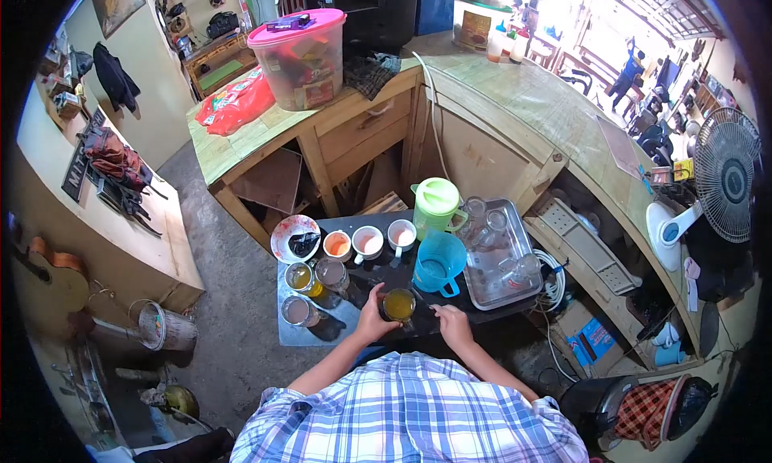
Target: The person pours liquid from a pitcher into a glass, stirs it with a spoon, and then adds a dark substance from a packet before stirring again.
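Note:
My left hand (374, 316) is wrapped round a glass (398, 304) of yellow-green drink at the table's front edge. Just to its right, my right hand (455, 326) is closed on a thin spoon-like utensil (426, 301), largely hidden and too small to make out fully. Left of the glass stand a glass of yellow drink (300, 279) and two glasses of greyish drink (331, 275) (298, 311). Behind them are a cup with orange inside (337, 244) and two white cups (369, 243) (401, 235). A blue pitcher (440, 262) stands behind my right hand.
A lidded green pitcher (437, 207) and a metal tray (503, 290) of clear glasses stand at the back right. A bowl (294, 230) holding black plastic is at the back left. A wooden counter (515, 101) with a pink-lidded tub (297, 65) and a fan (728, 173) surrounds the table.

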### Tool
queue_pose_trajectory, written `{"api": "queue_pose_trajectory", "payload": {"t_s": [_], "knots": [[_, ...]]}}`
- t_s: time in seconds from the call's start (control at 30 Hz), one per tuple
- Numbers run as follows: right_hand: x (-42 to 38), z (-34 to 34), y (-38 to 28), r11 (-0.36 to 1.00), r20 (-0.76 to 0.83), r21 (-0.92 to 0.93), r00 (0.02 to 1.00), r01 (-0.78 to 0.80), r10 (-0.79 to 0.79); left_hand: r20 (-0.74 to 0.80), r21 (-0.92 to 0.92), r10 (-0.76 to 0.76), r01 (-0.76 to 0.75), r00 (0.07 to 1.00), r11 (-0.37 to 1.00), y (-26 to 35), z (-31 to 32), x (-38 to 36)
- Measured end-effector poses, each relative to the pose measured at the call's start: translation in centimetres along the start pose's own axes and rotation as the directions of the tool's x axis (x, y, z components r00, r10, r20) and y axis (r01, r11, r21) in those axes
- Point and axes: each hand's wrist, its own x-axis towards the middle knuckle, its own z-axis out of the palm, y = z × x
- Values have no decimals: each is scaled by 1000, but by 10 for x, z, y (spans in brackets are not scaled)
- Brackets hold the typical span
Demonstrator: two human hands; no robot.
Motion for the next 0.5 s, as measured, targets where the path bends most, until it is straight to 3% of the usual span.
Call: {"api": "queue_pose_trajectory", "payload": {"t_s": [0.27,0.33,0.5], "knots": [[-3,-3,-10,1000,5,-24,1000,-11,11,84,-58,133,-128,988,990,-4,-3,4],[2,-1,-12,1000,0,5,1000,-15,15,79,-187,122,-106,989,977,-1,-1,6],[-20,-17,-7,999,93,-29,996,16,-13,-36,-237,88,-94,995,967,-10,10,-3]]}}
